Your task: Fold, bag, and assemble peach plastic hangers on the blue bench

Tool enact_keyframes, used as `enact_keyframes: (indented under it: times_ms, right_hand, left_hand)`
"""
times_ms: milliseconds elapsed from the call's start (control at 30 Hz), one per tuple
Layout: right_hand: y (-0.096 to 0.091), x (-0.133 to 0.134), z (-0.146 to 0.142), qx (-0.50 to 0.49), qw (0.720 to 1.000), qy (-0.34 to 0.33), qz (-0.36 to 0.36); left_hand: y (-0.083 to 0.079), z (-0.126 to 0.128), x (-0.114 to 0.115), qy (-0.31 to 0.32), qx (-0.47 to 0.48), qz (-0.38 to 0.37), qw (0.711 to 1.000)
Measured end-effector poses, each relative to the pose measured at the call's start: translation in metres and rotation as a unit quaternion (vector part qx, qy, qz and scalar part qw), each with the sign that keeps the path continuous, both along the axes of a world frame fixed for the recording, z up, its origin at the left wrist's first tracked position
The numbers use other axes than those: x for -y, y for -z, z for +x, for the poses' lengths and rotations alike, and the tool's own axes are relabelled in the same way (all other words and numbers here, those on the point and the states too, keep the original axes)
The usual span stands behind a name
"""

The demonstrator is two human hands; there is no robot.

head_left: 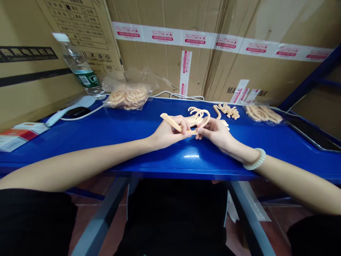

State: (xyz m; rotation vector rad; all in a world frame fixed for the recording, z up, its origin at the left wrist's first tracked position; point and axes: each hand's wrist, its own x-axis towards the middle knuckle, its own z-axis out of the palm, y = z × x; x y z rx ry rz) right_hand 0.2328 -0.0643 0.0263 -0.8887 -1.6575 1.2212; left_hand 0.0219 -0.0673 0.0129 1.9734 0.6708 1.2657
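Above the front part of the blue table [128,142], my two hands meet around peach-coloured plastic pieces that look like parts of a folding hanger. My left hand [170,133] is closed on a flat hanger arm [170,121] that sticks out up and to the left. Between thumb and fingers, my right hand [217,132] pinches a curved hanger hook [207,113]. The pieces touch or overlap between my fingertips; whether they are joined I cannot tell. Just behind lie more hooks [192,109] and arms, partly hidden by my hands.
A small heap of peach parts [229,111] lies behind my right hand. Bagged parts [130,96] stand back left, with another bag [262,113] at right. A water bottle [80,67], hairbrush [71,106], red-and-white box [23,134] and dark phone-like device [314,133] flank them. Cardboard [165,64] walls the back.
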Motion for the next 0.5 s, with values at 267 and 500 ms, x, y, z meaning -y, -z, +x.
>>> enact_keyframes:
  times_ms: [267, 500]
  right_hand:
    - [-0.0031, 0.0004, 0.0006, 0.016, 0.999, 0.005, 0.041]
    - [-0.0014, 0.0033, -0.0013, 0.028, 1.000, -0.003, 0.007]
  left_hand:
    - [0.0048, 0.0022, -0.0061, -0.037, 0.086, -0.145, 0.985]
    - [0.0081, 0.0061, -0.0045, 0.016, 0.110, -0.173, 0.979]
